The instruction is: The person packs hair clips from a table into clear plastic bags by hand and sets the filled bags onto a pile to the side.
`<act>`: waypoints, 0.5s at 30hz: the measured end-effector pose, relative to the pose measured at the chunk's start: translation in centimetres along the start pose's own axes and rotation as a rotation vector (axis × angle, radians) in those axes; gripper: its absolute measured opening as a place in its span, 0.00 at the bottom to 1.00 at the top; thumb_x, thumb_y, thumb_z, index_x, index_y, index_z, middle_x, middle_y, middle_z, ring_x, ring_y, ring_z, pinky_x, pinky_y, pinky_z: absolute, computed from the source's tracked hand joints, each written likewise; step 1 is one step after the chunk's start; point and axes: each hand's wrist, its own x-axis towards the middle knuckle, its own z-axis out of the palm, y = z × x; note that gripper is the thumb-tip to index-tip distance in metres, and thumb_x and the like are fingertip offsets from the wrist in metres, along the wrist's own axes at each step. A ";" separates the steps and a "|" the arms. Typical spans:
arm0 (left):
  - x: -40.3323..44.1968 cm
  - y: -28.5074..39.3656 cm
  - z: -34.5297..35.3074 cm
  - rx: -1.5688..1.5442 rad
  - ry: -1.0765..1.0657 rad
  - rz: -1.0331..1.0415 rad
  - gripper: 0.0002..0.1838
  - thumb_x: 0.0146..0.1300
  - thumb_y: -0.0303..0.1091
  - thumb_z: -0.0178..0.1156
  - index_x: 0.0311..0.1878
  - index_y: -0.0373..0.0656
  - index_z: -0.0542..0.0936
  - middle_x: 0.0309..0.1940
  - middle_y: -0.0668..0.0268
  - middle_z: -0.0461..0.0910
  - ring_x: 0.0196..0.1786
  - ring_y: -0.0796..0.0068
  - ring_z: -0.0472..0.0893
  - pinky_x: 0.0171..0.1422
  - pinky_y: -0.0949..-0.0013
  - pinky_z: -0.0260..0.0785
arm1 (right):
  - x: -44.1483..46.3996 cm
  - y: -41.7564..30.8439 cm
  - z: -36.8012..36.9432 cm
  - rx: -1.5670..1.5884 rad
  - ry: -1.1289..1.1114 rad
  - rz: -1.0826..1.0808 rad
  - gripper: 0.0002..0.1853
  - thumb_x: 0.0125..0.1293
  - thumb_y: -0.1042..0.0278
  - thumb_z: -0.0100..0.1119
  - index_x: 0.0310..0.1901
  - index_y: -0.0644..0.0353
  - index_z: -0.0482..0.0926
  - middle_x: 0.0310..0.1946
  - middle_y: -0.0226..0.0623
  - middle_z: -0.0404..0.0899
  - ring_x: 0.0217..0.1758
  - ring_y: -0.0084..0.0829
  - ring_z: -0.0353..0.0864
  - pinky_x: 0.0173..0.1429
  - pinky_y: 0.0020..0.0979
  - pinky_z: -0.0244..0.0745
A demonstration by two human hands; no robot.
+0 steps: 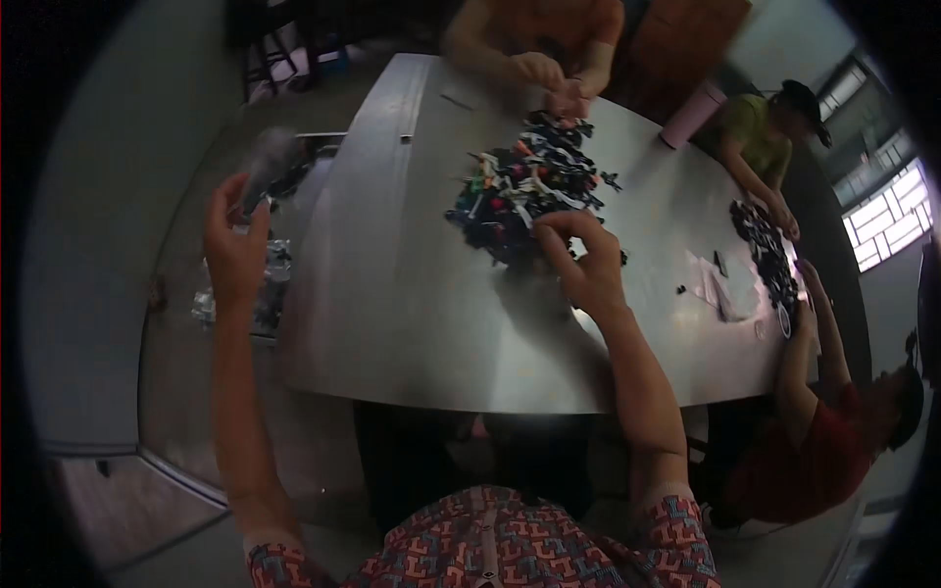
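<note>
Nearest the head camera is a patterned shirt (pixel 490 544), with red and blue-grey shapes all over it. From my spot far away, I see two arms reach out from it, over and beside a big shiny table (pixel 431 338).

The left hand (pixel 236 245) is up in the air, out past the left side of the table. Its thumb and fingers are bent around the bottom of a clear bag (pixel 270 162), and the bag sticks up. Shiny bags (pixel 274 279) lie lower down, near that hand.

The right hand (pixel 588 260) is at the near side of a big pile (pixel 520 186) in the middle of the table. The pile has lots of small dark bits, with some white, red, green and orange. The thumb and pointing finger bend close to each other. I cannot tell if they hold a bit.

Across the table, a person in orange (pixel 578 20) has both hands together by the far end of the pile. On the right, I see a person in green (pixel 760 132) and a person in red (pixel 809 461) by a smaller pile (pixel 765 255).
</note>
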 end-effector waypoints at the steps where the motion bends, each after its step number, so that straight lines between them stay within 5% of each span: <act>1: 0.1 2.3 0.5 -0.083 -0.047 0.034 0.20 0.65 0.26 0.64 0.61 0.39 0.77 0.56 0.59 0.80 0.58 0.69 0.80 0.62 0.63 0.73 | 0.2 0.4 0.0 0.027 0.018 0.007 0.07 0.67 0.71 0.65 0.44 0.62 0.85 0.35 0.39 0.83 0.36 0.27 0.82 0.45 0.28 0.77; 7: -1.4 9.3 9.0 -0.402 -0.318 0.040 0.19 0.65 0.24 0.64 0.60 0.39 0.78 0.53 0.63 0.81 0.57 0.74 0.80 0.61 0.67 0.73 | 2.1 2.5 -4.8 0.243 0.061 0.133 0.12 0.70 0.66 0.63 0.46 0.67 0.85 0.36 0.36 0.87 0.38 0.23 0.83 0.45 0.28 0.77; 12: -2.9 10.7 16.3 -0.630 -0.466 -0.173 0.17 0.65 0.25 0.64 0.57 0.39 0.79 0.48 0.65 0.82 0.52 0.76 0.81 0.59 0.72 0.73 | 1.4 6.3 -14.1 0.041 0.163 0.295 0.14 0.73 0.64 0.60 0.53 0.62 0.84 0.43 0.32 0.88 0.47 0.23 0.83 0.56 0.27 0.74; 15: -3.4 10.8 18.7 -0.604 -0.373 -0.224 0.15 0.66 0.25 0.63 0.56 0.37 0.79 0.47 0.64 0.83 0.50 0.76 0.81 0.58 0.72 0.73 | -0.7 10.5 -20.6 -0.299 0.280 0.326 0.14 0.71 0.62 0.61 0.50 0.63 0.86 0.44 0.39 0.88 0.47 0.28 0.85 0.55 0.29 0.76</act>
